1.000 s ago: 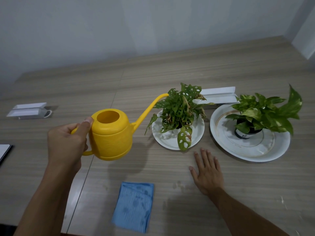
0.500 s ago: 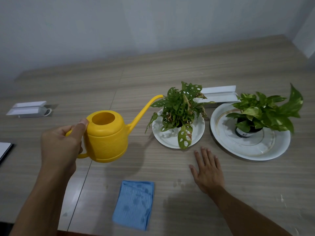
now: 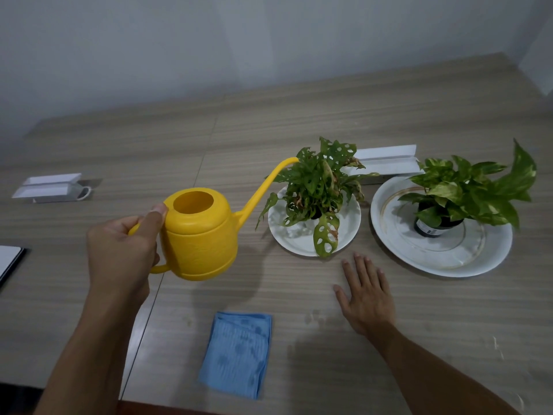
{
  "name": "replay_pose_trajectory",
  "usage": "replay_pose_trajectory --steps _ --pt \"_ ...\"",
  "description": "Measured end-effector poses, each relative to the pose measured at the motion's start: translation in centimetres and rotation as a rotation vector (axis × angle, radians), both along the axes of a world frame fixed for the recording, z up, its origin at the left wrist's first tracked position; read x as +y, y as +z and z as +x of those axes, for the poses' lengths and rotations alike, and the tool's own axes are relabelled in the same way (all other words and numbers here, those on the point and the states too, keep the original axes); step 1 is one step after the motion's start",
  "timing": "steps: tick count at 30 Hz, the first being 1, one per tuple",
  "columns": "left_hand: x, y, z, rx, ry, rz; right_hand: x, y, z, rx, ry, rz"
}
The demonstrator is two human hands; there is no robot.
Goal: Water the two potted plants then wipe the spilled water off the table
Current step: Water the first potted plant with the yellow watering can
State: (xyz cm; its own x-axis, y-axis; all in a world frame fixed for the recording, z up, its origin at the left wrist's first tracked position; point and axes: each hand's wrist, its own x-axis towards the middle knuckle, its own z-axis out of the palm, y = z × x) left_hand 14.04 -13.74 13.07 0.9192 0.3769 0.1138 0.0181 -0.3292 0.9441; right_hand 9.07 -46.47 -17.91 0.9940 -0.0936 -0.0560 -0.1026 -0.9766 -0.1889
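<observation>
My left hand (image 3: 122, 250) grips the handle of a yellow watering can (image 3: 203, 235), held above the table with its spout tip touching the leaves of the holey-leaved plant (image 3: 317, 187). That plant stands on a small white plate (image 3: 287, 235). To its right a variegated plant in a black pot (image 3: 466, 190) sits on a larger white plate (image 3: 466, 259). My right hand (image 3: 365, 295) lies flat on the wooden table (image 3: 269, 130), fingers spread, just in front of the small plate. A folded blue cloth (image 3: 239, 351) lies near the front edge, with faint wet marks (image 3: 314, 319) to its right.
A white box (image 3: 386, 163) lies behind the two plants. Another white box with a loop (image 3: 51, 190) sits at the far left. A dark-edged white pad (image 3: 9, 262) pokes in at the left edge. A seam (image 3: 155, 295) runs between two table tops.
The watering can dipped left and back from the plant half a second ago, then swung right again, its spout tip back at the holey-leaved plant's leaves. My right hand stayed flat.
</observation>
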Motion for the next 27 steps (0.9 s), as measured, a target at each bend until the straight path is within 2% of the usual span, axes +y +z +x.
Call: replay_pose_trajectory --steps 13,27 --pt "0.6 0.7 -0.4 0.006 0.073 0.070 0.0 0.1 0.0 0.009 -0.009 -0.001" --pt "-1.0 1.1 -0.6 0.001 0.080 0.062 0.0 0.2 0.1 0.017 -0.008 -0.011"
